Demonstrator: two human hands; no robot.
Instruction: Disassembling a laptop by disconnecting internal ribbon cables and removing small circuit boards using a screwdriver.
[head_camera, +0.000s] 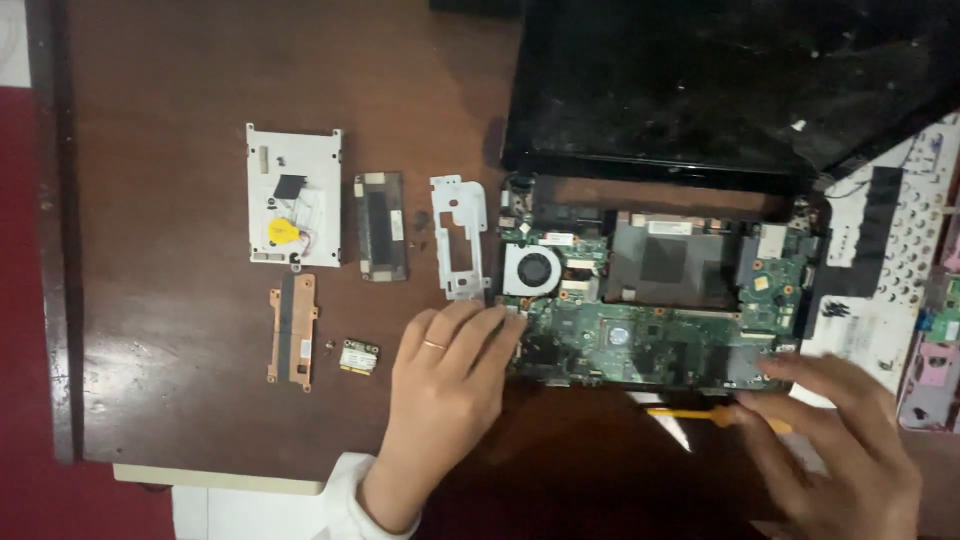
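An opened laptop lies on the dark wooden table, its green motherboard (650, 335) bare, with a round fan (532, 269) at the left and the black screen (720, 80) folded back. My left hand (445, 385) rests with spread fingers on the board's left front corner. A ring sits on one finger. My right hand (835, 440) touches the board's right front corner and has a yellow-handled screwdriver (700, 413) under its fingers.
Removed parts lie left of the laptop: a white metal cover plate (294, 195), a dark rectangular module (381, 226), a white bracket (459, 236), a copper heat plate (292, 330) and a small green card (359, 356). A detached keyboard panel (885, 260) lies at the right.
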